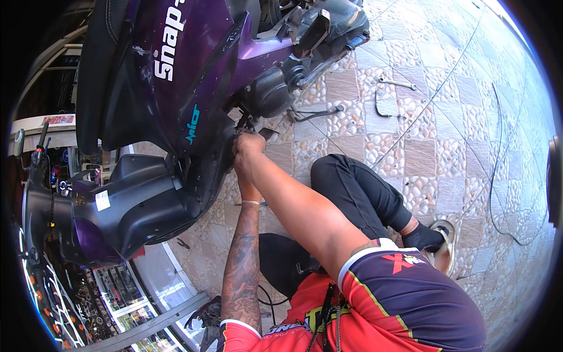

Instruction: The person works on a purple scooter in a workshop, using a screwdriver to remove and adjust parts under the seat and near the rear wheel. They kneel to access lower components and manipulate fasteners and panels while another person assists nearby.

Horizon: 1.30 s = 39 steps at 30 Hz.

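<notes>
I have both hands down low at the side of a purple and black scooter (155, 100), which is in front of me and to my left. My right hand (250, 143) is on top, with its fingers curled in, close under the dark round engine cover (267, 94). I cannot tell what is inside those fingers, because the back of my hand hides it. My left hand (241, 171) is just below it and partly covered by it, so I cannot tell if it is holding something or not. I have a thin bracelet (251, 202) on my left wrist, and dark drawings on the skin of that arm. The scooter's long black seat (97, 76) is at the far left, and its handlebar end is lower down on that side. A thin metal bar (328, 111) sticks out near the engine cover, over the floor. The floor (419, 155) has squares of little stones and smooth squares too. A wrench (399, 84) lies on it to my right, near a thin bent dark tool (378, 104). My black pants (358, 188) are bent at the knee, and a sandal (448, 246) is by my foot.
</notes>
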Each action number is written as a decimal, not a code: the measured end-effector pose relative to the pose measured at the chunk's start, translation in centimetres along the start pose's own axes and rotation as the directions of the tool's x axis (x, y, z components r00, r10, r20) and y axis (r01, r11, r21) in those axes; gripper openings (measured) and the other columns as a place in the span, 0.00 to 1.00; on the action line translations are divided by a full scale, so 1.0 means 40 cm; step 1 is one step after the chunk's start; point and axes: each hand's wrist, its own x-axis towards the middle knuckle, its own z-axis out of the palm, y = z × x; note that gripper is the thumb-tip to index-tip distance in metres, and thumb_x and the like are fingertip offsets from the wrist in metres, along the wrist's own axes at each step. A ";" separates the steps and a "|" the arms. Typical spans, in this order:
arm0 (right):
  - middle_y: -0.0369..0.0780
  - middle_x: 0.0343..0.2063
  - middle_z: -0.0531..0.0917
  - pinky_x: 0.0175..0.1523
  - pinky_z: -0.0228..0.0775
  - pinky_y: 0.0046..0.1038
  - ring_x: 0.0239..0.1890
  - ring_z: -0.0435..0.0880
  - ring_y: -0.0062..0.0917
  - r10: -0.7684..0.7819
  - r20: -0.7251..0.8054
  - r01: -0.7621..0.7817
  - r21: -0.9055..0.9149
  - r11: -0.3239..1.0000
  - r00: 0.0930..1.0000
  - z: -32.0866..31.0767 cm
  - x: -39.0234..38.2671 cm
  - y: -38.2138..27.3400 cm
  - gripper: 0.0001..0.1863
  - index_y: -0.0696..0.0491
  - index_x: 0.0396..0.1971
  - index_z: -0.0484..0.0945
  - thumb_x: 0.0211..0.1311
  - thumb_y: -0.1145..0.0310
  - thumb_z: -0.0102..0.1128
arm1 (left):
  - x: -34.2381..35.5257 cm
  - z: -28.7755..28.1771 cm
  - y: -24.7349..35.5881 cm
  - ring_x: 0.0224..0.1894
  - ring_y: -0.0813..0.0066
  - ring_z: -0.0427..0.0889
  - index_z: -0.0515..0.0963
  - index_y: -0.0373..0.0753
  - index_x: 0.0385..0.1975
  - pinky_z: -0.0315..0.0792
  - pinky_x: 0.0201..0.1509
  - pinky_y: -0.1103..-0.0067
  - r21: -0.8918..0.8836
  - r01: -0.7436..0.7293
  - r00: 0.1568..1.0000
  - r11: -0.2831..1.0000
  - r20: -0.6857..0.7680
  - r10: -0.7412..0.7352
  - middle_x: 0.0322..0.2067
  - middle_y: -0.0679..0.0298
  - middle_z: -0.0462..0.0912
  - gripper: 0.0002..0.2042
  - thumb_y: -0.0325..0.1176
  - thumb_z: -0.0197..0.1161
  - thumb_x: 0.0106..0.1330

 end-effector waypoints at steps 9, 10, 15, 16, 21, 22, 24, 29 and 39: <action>0.38 0.20 0.78 0.16 0.62 0.19 0.14 0.74 0.21 0.088 -0.025 -0.088 0.007 0.996 0.996 0.002 0.006 -0.021 0.05 0.58 0.28 0.77 0.63 0.79 0.54 | -0.004 -0.002 0.045 0.75 0.50 0.53 0.52 0.33 0.71 0.52 0.75 0.63 0.217 -0.277 0.947 0.936 -0.102 0.304 0.72 0.45 0.54 0.46 0.45 0.73 0.58; 0.38 0.21 0.78 0.16 0.64 0.18 0.15 0.76 0.22 0.065 -0.054 -0.061 0.082 0.995 0.996 0.007 0.001 -0.021 0.05 0.58 0.28 0.78 0.63 0.78 0.54 | -0.003 0.001 0.040 0.75 0.49 0.52 0.50 0.32 0.72 0.51 0.75 0.63 0.199 -0.287 0.942 0.937 -0.120 0.314 0.73 0.44 0.51 0.48 0.45 0.73 0.58; 0.38 0.25 0.80 0.19 0.71 0.21 0.16 0.77 0.23 0.159 -0.116 -0.153 0.060 0.986 0.980 0.028 -0.007 -0.037 0.04 0.55 0.31 0.77 0.67 0.73 0.56 | 0.000 0.000 0.024 0.75 0.47 0.50 0.38 0.31 0.75 0.50 0.76 0.64 0.122 -0.207 0.975 0.971 -0.060 0.215 0.76 0.43 0.42 0.55 0.45 0.73 0.58; 0.40 0.25 0.81 0.18 0.71 0.19 0.17 0.79 0.23 0.154 -0.120 -0.150 0.044 0.988 0.981 0.025 -0.010 -0.039 0.04 0.57 0.30 0.77 0.65 0.74 0.57 | 0.000 0.001 0.024 0.75 0.47 0.50 0.37 0.31 0.75 0.50 0.76 0.64 0.134 -0.211 0.974 0.968 -0.059 0.220 0.76 0.43 0.42 0.56 0.45 0.74 0.58; 0.41 0.25 0.82 0.18 0.73 0.19 0.17 0.80 0.24 0.110 -0.034 -0.111 -0.024 0.994 0.993 0.000 -0.013 -0.045 0.05 0.59 0.29 0.78 0.64 0.74 0.60 | -0.003 0.010 0.027 0.73 0.47 0.54 0.35 0.28 0.74 0.53 0.75 0.64 0.221 -0.234 0.964 0.947 -0.070 0.255 0.75 0.40 0.43 0.58 0.44 0.75 0.57; 0.41 0.24 0.82 0.19 0.75 0.19 0.17 0.80 0.24 0.134 -0.056 -0.139 -0.088 0.986 0.989 -0.002 -0.012 -0.044 0.06 0.59 0.29 0.78 0.64 0.73 0.61 | -0.006 0.012 0.027 0.73 0.47 0.55 0.36 0.27 0.74 0.54 0.74 0.64 0.209 -0.238 0.963 0.949 -0.077 0.258 0.74 0.39 0.44 0.58 0.43 0.75 0.56; 0.40 0.25 0.81 0.21 0.77 0.21 0.18 0.80 0.24 0.119 -0.057 -0.122 -0.069 0.990 0.991 -0.001 -0.011 -0.041 0.05 0.58 0.30 0.77 0.65 0.73 0.60 | -0.011 0.013 0.027 0.72 0.47 0.56 0.38 0.28 0.74 0.56 0.73 0.63 0.140 -0.249 0.959 0.958 -0.101 0.264 0.74 0.39 0.46 0.57 0.43 0.75 0.56; 0.40 0.27 0.79 0.25 0.80 0.25 0.18 0.78 0.25 0.155 -0.119 -0.159 -0.027 0.987 0.981 0.022 -0.013 -0.052 0.04 0.56 0.32 0.75 0.65 0.72 0.58 | -0.012 0.006 0.027 0.69 0.46 0.62 0.48 0.31 0.72 0.60 0.70 0.62 0.181 -0.278 0.946 0.943 -0.117 0.301 0.71 0.40 0.53 0.50 0.42 0.75 0.56; 0.38 0.24 0.82 0.16 0.68 0.18 0.18 0.81 0.23 0.253 -0.075 -0.261 -0.117 0.958 0.964 0.005 0.057 -0.025 0.04 0.55 0.32 0.79 0.67 0.74 0.55 | -0.004 0.015 0.024 0.70 0.43 0.59 0.56 0.30 0.69 0.58 0.71 0.60 0.271 -0.340 0.912 0.901 -0.140 0.386 0.70 0.40 0.57 0.44 0.39 0.75 0.56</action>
